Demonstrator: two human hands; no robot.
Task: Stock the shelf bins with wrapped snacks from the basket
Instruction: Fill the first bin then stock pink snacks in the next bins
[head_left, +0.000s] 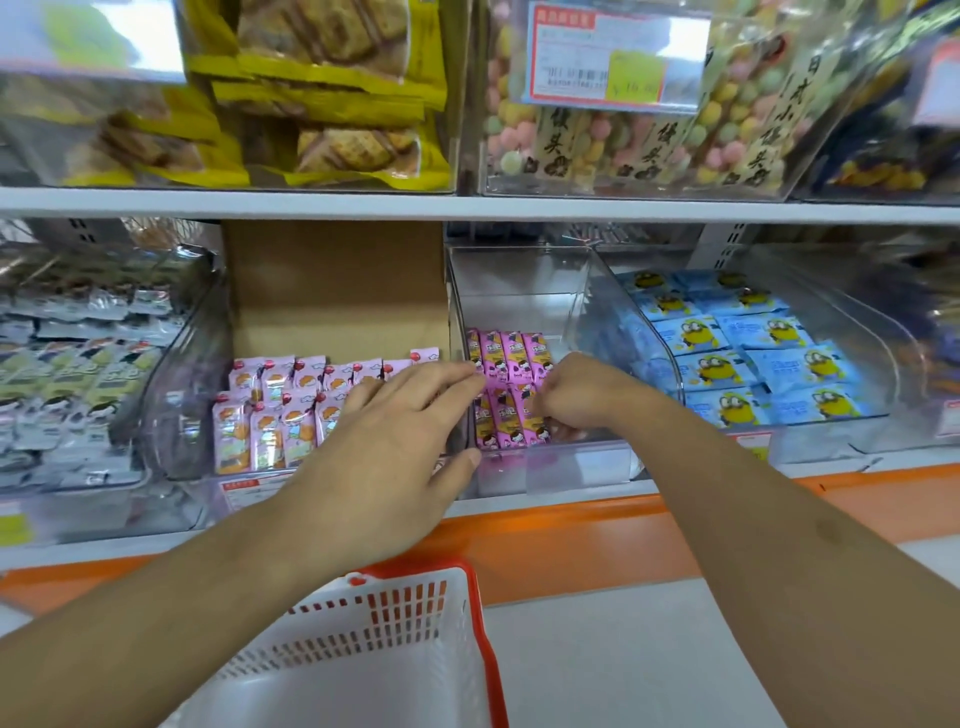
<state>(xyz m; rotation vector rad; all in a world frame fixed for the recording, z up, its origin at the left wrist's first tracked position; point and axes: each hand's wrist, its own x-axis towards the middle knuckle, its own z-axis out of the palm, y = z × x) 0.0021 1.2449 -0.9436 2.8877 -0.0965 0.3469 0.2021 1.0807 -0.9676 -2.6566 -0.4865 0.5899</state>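
Note:
Small pink-wrapped snacks (506, 358) stand in two rows inside a clear plastic bin (550, 467) on the lower shelf. My left hand (400, 431) reaches over the bin's left wall, fingers straight, with the fingertips touching the packets. My right hand (576, 395) sits inside the bin with its fingers curled onto the front row of packets; what they grip is partly hidden. The white basket with a red rim (415, 623) stands below my arms, and its visible inside holds nothing.
Left of the bin, light pink snack packs (280, 410) fill a bin backed by cardboard (337, 291). Blue cartoon packs (753, 358) fill the bin to the right. An orange ledge (571, 545) runs under the shelf. The upper shelf holds yellow cracker bags (322, 88) and coloured ball snacks (649, 130).

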